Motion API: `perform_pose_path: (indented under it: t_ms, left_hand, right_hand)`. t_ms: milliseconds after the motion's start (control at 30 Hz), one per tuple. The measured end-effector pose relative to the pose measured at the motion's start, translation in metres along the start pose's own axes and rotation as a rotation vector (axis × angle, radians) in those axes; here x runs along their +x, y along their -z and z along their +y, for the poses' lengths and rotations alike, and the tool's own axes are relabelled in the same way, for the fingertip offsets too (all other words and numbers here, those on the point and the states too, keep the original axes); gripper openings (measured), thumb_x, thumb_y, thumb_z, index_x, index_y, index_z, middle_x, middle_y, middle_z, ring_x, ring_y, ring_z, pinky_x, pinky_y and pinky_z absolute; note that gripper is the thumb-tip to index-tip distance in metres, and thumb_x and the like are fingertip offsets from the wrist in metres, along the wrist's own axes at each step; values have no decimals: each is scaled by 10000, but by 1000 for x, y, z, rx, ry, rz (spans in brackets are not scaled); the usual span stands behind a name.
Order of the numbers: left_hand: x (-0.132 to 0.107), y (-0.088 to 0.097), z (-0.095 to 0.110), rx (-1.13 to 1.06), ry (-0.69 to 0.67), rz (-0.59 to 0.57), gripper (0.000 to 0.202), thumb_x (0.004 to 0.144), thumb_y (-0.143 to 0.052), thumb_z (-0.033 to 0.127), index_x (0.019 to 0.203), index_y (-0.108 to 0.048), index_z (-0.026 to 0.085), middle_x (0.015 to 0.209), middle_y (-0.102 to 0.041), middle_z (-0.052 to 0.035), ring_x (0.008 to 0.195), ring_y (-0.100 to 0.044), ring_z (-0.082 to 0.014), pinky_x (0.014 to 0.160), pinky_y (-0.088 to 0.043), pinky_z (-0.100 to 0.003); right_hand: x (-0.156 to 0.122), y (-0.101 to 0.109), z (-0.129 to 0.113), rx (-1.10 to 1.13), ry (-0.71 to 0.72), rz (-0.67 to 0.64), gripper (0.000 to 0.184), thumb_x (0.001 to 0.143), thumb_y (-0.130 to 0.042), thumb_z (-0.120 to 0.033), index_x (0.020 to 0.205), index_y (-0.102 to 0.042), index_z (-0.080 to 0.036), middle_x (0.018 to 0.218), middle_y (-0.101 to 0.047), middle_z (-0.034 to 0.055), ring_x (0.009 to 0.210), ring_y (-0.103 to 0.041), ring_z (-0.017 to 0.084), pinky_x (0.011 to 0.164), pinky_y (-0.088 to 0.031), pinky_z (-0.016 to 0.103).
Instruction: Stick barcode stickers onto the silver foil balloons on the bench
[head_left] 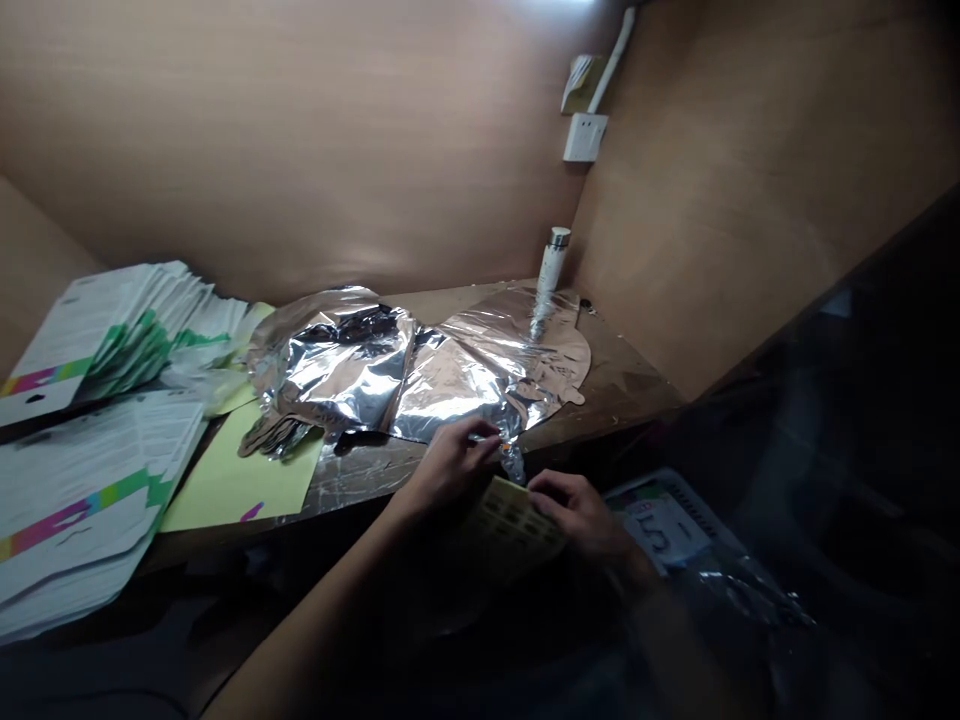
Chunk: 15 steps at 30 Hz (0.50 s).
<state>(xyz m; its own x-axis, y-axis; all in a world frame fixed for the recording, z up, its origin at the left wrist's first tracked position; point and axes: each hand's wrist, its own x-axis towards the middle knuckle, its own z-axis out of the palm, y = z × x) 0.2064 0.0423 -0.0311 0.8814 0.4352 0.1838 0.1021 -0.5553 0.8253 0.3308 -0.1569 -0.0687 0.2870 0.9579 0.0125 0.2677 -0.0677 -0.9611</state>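
Silvery, uninflated foil balloons (465, 375) lie flat across the work surface, with a narrow tail (512, 462) hanging over its front edge. My left hand (450, 462) is at that edge, thumb and fingers pinched together beside the tail. A small orange spot shows near those fingertips; what they grip is too small to make out. Lower and to the right, my right hand (577, 512) holds a pale yellow sheet (517, 515) by its upper right part, the thumb and fingers closed on it. Rows of small dark marks cover the sheet, and its lower part fades into shadow.
Stacks of white printed cards (67, 510) with coloured bands fill the left side, beside a yellow paper (240, 470). A white bottle (553, 262) stands in the back corner below a wall socket (585, 137). At lower right lies a clear plastic package (675, 525).
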Motion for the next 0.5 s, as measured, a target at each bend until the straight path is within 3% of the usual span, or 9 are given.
perform_pose_path:
  t_ms: [100,233,300,400,500]
  left_hand:
    - [65,-18,3,207,-27,9,208,870,-679,377,856,-685,170,885,-697,-86,837,-627,-215,784,-460,-305]
    - [135,-44,-4,317,11,-170,288,619,-873,336,685,-651,166,752,-640,-75,807,-593,-237,731,-419,-297]
    - [153,-50,-11,349,84,-260,314,563,-885,299,569,-601,165,598,-561,-43,680,-558,-213,655,-389,-290]
    - [162,-47,-20,347,168,-337,284,669,-788,284,540,-566,163,508,-473,0,546,-466,-151,581,-334,-275]
    - [162,-36,-20,301,207,-396,274,760,-685,320,578,-560,157,501,-443,26,482,-375,-103,522,-287,-248]
  right_hand:
    - [-9,24,-3,-121,-19,-137,237,948,-594,-348,909,-735,-161,827,-692,18,789,-611,167,702,-444,246]
    - [-18,38,-9,-244,82,-223,204,946,-600,-305,911,-761,-184,867,-722,22,811,-646,167,750,-456,251]
    - [-22,43,-10,-272,128,-230,202,947,-602,-302,908,-764,-188,885,-726,29,816,-651,167,764,-460,254]
    - [-22,54,-8,-256,127,-170,205,949,-592,-307,919,-752,-182,879,-722,27,806,-644,164,754,-455,250]
    - [-4,68,-1,-198,94,-60,298,952,-574,-391,832,-715,-157,776,-676,11,725,-594,152,676,-420,238]
